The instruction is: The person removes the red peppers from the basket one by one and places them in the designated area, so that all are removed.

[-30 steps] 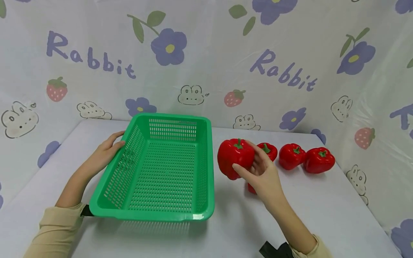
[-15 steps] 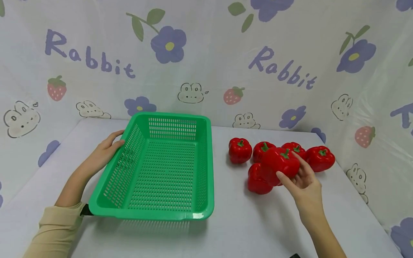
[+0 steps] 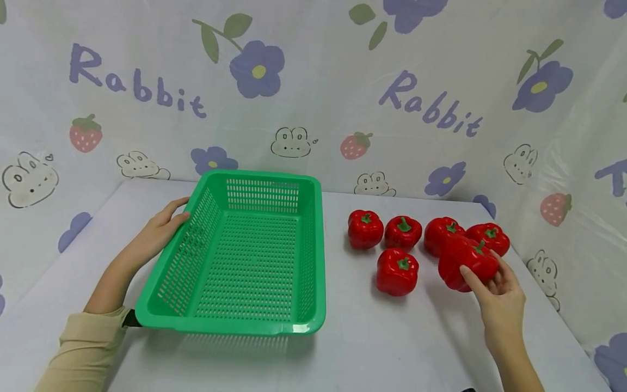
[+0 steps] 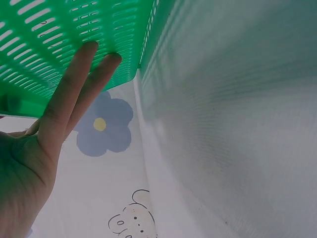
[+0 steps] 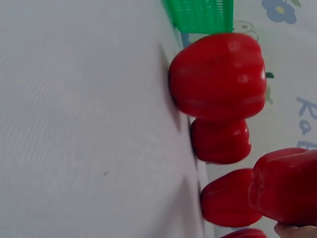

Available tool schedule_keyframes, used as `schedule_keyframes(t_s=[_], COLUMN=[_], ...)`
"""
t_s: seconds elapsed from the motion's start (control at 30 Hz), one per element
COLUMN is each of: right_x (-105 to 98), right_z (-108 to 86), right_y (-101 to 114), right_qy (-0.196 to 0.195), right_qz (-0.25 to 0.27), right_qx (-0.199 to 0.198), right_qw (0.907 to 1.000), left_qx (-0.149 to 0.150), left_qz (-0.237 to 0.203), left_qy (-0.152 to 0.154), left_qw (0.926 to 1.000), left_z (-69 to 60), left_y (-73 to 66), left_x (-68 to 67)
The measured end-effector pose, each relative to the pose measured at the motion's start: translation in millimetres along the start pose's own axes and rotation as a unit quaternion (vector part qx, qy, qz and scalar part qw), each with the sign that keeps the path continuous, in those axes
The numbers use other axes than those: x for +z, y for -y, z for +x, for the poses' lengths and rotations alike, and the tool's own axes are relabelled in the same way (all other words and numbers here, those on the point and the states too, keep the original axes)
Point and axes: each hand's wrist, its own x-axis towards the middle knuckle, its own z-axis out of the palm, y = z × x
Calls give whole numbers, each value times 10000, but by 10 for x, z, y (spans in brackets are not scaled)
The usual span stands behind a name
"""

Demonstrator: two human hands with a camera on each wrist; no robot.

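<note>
My right hand (image 3: 504,305) holds a red bell pepper (image 3: 466,265) above the table, thumb on its near side; in the right wrist view this raised bell pepper (image 5: 287,186) is at lower right, with just a fingertip beneath. Just behind it stand two red bell peppers (image 3: 442,235) (image 3: 490,236). Left of these are three more, a front bell pepper (image 3: 397,272) and two back ones (image 3: 403,232) (image 3: 365,229). My left hand (image 3: 159,231) touches the left side of a green plastic basket (image 3: 320,261). In the left wrist view, straight fingers (image 4: 69,94) lie against its slotted outer wall.
The basket's inside shows a bare slotted floor. A white cloth (image 3: 362,337) covers the table. Behind and to the sides hangs a white curtain (image 3: 313,98) printed with rabbits, flowers and strawberries.
My right hand has carried its bell pepper rightward, from near the basket past the front pepper to the right-hand pair. My left hand and the basket have stayed put.
</note>
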Motion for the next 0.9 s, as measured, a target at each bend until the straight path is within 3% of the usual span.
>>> schedule_keyframes(t_s=[0.47,0.9], right_x=[-82,-106], right_z=[185,255], right_y=[-267,-350], right_qy=[222,416], right_qz=[-819,-814], right_qx=[494,489], right_qw=[9952,9946], left_qx=[-16,-25], left_qz=[36,-26], left_qy=[-1,8], left_qw=[10000,10000], left_z=[-14,-6], left_y=[-21,-20], left_x=[-5,-3])
